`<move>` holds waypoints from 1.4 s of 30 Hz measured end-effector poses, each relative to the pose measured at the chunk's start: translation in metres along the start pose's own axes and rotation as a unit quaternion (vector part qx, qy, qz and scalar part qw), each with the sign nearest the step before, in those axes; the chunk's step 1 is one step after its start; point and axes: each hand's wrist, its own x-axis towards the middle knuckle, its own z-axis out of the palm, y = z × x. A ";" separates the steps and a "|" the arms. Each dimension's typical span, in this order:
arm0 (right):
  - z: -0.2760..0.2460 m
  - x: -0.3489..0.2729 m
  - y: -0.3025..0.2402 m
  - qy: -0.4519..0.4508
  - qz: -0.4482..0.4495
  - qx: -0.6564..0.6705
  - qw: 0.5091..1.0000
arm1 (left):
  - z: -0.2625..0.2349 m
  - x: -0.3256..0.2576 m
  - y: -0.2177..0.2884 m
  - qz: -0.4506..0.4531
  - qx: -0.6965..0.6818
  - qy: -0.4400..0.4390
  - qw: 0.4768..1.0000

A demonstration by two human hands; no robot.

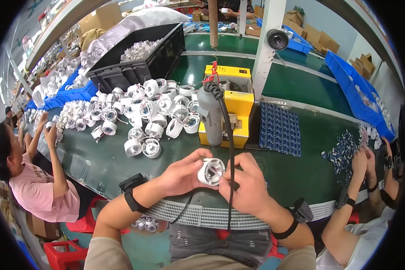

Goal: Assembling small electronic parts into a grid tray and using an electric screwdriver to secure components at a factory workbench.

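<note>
- White round housing (208, 174), wires inside, held between both hands over the near side of the green worktop (99, 157).
- Left hand (181, 176): grip clamped on the housing's left side.
- Right hand (249, 185): fingertips at its right rim; cannot tell what this grip clamps.
- Beyond: hanging grey tool (210, 119), yellow device (243, 105).
- Left: piled white parts (149, 109); right: blue circuit boards (280, 129).

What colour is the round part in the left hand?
The part is white, best seen in the head view.

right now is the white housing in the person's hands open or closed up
Open: wires show inside the white housing, uncovered on the camera's side.
</note>
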 end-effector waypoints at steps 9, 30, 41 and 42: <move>0.005 0.000 -0.008 0.038 -0.068 -0.123 0.989 | 0.005 -0.002 0.000 -0.024 0.045 0.034 0.998; -0.021 0.003 -0.005 -0.014 -0.016 -0.095 0.995 | 0.005 -0.007 -0.001 0.075 0.008 0.091 0.993; 0.006 -0.002 -0.008 -0.012 0.226 0.305 0.925 | 0.008 -0.004 -0.008 0.120 0.044 -0.018 0.992; 0.007 -0.002 -0.010 0.000 0.283 0.350 0.893 | 0.008 -0.004 -0.008 0.121 0.042 -0.016 0.992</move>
